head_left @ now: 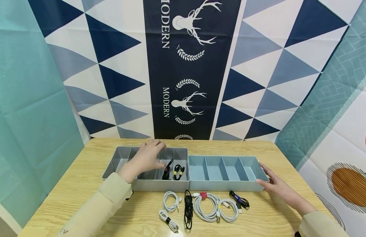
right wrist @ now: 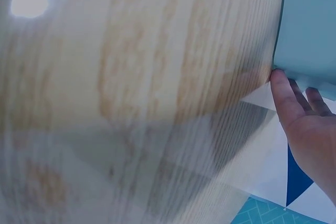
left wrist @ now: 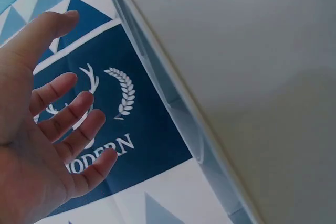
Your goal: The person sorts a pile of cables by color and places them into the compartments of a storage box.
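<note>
Grey plastic forms the left-hand divided tray (head_left: 147, 186), which is set end to end against a light blue divided tray (head_left: 227, 186) on a pale wooden table (head_left: 82, 184). The left hand (head_left: 145, 158) is held over the grey tray's middle compartments, its fingers relaxed and slightly spread, with nothing gripped; the same loose, parted fingers (left wrist: 63, 124) are seen in the left wrist view beside the tray's wall. The right hand (head_left: 274, 184) is laid flat on the table at the blue tray's right end, fingers straight and together, the fingertips touching the tray's near corner, as is also shown in the right wrist view (right wrist: 294, 103). Two bundled black cables (head_left: 172, 171) are seen lying in the grey tray's right compartments. In front of the trays, a row of coiled cables is laid out on the table: small white coils (head_left: 171, 200), a black cable (head_left: 188, 207), larger white coils (head_left: 214, 207) and a dark cable (head_left: 239, 200) tied with a blue band. A patterned blue and white cloth (head_left: 186, 65) with a deer print is hung behind the table.
</note>
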The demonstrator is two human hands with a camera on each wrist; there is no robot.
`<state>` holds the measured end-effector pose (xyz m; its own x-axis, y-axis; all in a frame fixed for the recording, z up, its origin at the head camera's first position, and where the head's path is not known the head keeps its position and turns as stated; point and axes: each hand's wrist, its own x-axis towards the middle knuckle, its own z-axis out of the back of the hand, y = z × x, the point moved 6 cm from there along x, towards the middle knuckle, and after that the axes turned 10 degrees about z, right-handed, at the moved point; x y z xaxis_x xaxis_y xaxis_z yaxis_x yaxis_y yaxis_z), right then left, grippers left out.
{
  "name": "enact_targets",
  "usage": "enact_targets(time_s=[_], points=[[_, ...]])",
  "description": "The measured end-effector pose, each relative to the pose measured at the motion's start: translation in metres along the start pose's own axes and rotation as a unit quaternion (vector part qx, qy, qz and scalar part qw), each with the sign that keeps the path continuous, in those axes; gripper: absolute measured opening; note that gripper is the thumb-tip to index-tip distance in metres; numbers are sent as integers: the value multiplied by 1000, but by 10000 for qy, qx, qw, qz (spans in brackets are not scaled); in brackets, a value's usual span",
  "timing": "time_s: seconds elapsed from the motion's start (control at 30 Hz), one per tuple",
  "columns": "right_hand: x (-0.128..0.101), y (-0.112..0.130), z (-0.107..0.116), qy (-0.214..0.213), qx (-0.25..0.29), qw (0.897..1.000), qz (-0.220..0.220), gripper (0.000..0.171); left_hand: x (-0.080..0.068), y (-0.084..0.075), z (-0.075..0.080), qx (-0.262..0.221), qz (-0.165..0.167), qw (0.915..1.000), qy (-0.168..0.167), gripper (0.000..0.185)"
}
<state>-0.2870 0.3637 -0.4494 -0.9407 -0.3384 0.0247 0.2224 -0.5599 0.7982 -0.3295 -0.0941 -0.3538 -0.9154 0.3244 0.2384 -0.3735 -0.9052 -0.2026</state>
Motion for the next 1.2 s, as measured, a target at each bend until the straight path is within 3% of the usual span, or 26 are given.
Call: enact_targets(time_s=[0.4,0.97,1.2], points=[[0,-2,1,-1,32,10000,-46,77,-16,-17,11,-118,-213,9992,-302,50],[0,-7,0,-71,24,10000,-17,77,-41,-50,20,-126,-1232,9880,-926,45],[0,-6,0,-99,56,9999,90,77,-54,-64,22,-142,-1593,9827,-936,46]])
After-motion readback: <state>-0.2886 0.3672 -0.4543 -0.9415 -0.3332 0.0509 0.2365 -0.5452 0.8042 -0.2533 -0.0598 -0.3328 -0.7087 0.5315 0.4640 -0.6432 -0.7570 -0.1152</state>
